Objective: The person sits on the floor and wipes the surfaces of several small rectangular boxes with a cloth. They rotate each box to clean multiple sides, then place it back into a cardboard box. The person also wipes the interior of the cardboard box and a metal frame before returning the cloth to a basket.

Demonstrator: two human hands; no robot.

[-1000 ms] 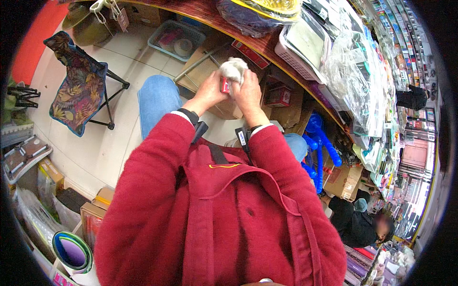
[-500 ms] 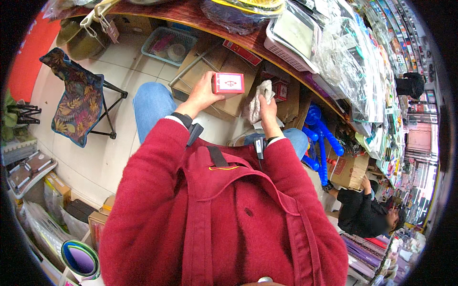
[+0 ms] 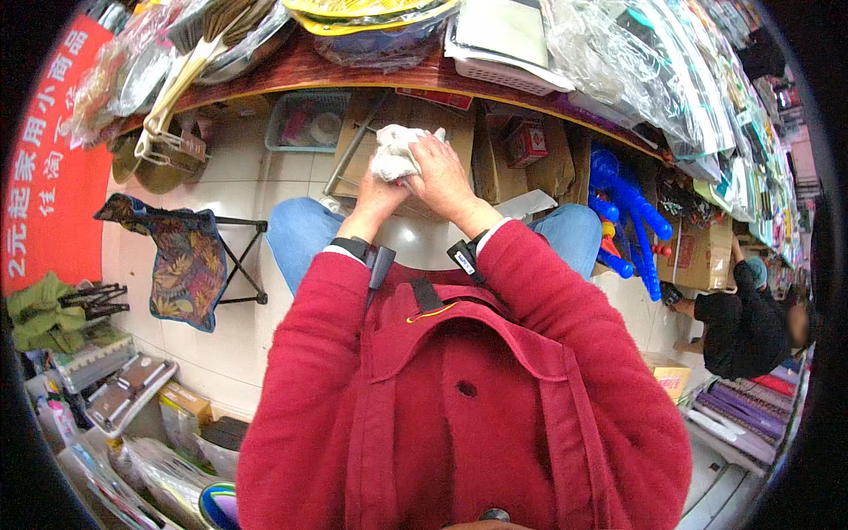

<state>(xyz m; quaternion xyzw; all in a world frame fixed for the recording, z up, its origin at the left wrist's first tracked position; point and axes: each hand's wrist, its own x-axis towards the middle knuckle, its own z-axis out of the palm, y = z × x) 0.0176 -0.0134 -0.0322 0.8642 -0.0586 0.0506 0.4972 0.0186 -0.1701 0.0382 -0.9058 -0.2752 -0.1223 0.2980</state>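
Observation:
In front of my knees both hands meet around a crumpled whitish cloth (image 3: 395, 152). My right hand (image 3: 444, 177) is closed over the cloth from the right, its fingers pressing it down. From below, my left hand (image 3: 378, 199) is closed round the small red and white box seen in it half a second ago. The cloth and my fingers now hide that box. Another red box (image 3: 527, 143) sits in an open cardboard carton (image 3: 495, 172) under the table, right of my hands.
A table edge (image 3: 371, 78) laden with packaged goods runs above my hands. Left stands a folding stool (image 3: 190, 265) with patterned fabric; a blue basket (image 3: 278, 132) is beneath the table. Blue balloon-like tubes (image 3: 632, 208) lie right of my knee. A person in black (image 3: 746, 331) crouches farther right.
My right hand has brought the cloth leftward onto the red and white box in my left hand, covering it. The view has turned, shifting the surroundings.

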